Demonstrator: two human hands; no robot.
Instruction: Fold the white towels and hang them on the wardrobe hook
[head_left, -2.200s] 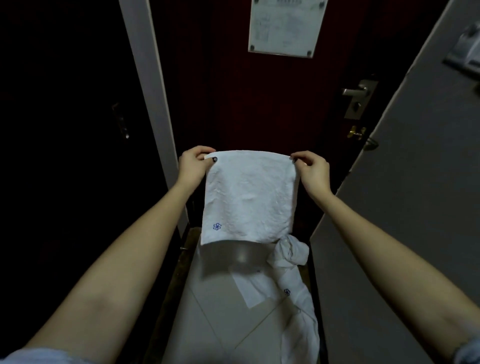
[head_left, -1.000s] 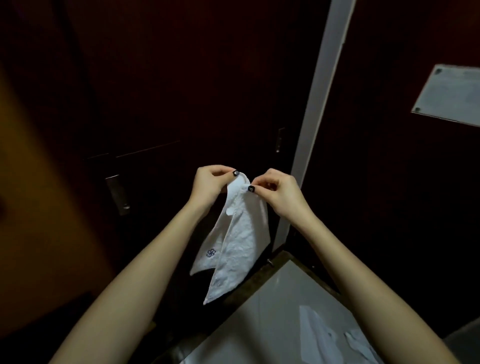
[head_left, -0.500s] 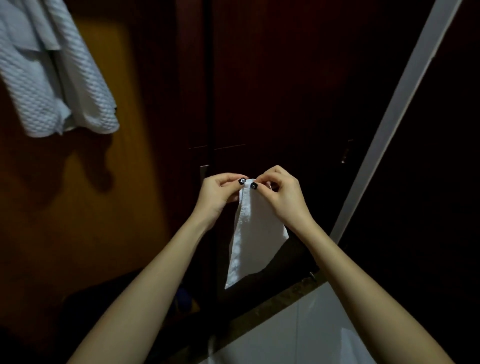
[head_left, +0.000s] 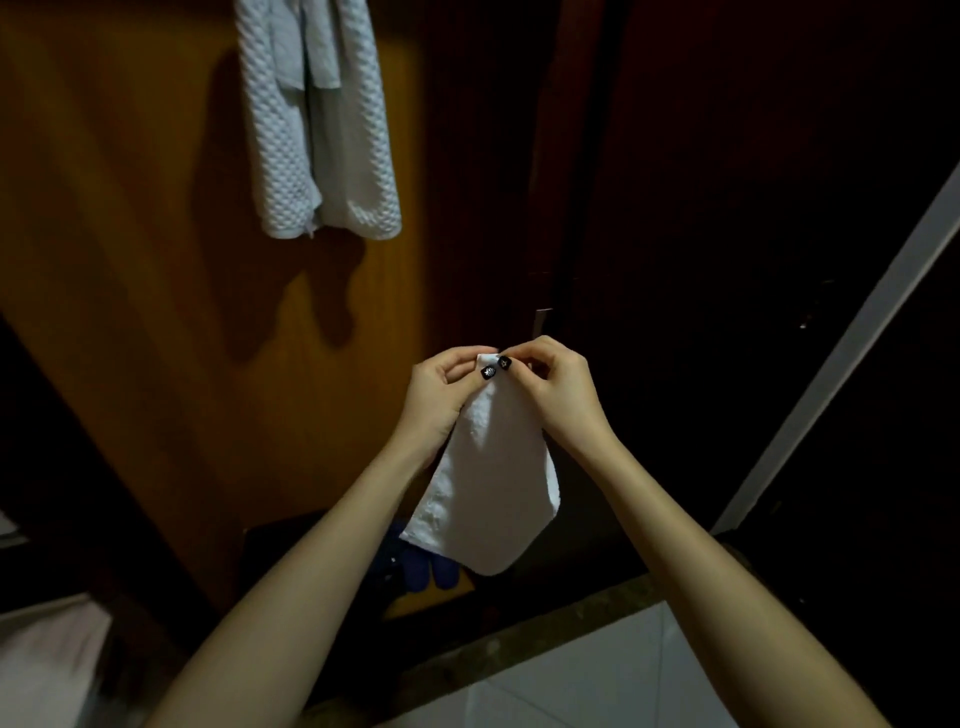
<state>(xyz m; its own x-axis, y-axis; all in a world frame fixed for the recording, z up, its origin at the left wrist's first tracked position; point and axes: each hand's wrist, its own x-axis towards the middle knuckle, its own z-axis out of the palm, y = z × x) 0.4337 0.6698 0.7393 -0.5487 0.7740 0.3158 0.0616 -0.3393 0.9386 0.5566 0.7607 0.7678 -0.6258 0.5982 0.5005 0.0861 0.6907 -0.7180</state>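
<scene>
both hands stay together before the dark wardrobe: the left hand and right hand each pinch the top of the towel between curled thumb and fingers, and the folded towel hangs from them as a narrow strip. against half a second ago the grip is unchanged, but the view has swung left, so the waffle cloth hanging on the orange panel sits at top centre rather than in the corner, well above the hands. a blue thing now shows behind the towel's lower end.
</scene>
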